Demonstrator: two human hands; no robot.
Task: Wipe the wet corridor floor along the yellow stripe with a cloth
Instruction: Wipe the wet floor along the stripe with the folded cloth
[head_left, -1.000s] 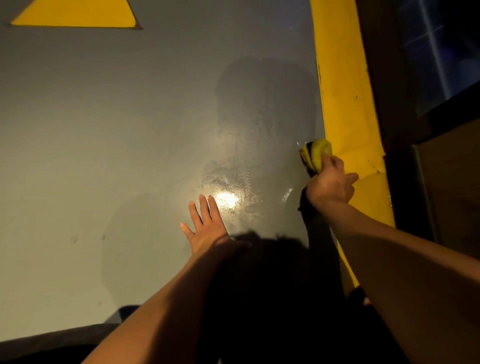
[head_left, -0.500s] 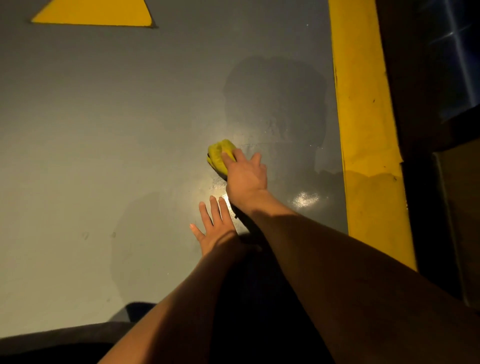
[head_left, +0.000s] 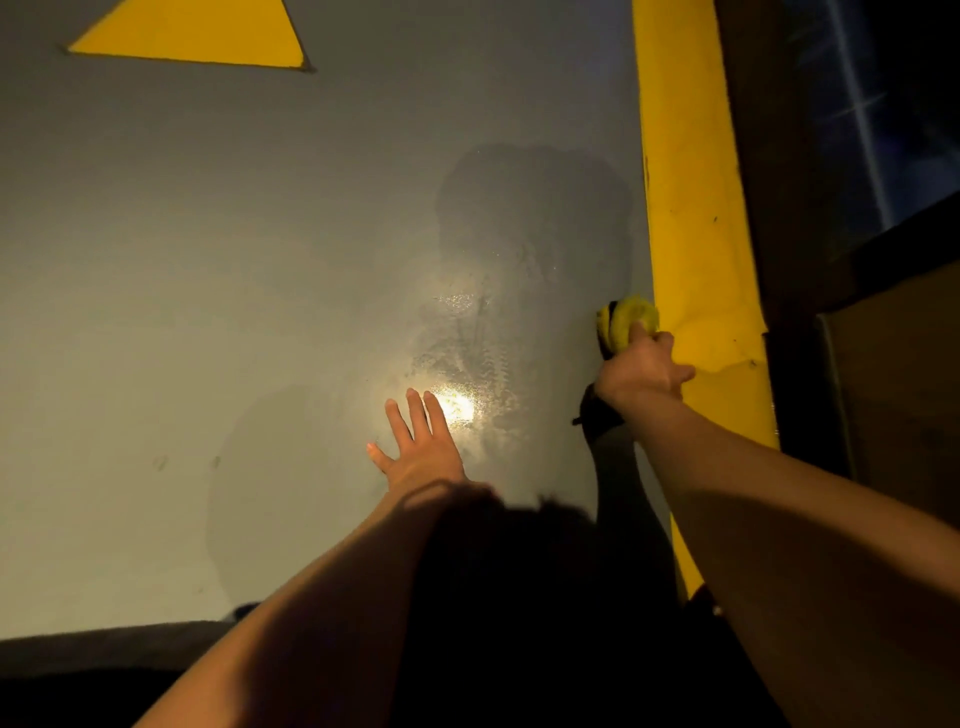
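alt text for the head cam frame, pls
A person's right hand presses a yellow cloth on the wet grey floor beside the yellow stripe. Their left hand rests flat on the floor, fingers spread.

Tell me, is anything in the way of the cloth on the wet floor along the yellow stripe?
Nothing visible. The right hand holds the cloth beside the stripe; the left hand rests apart.

Open grey floor (head_left: 208, 260) leftward; dark wall (head_left: 779, 260) beyond yellow stripe (head_left: 691, 208)
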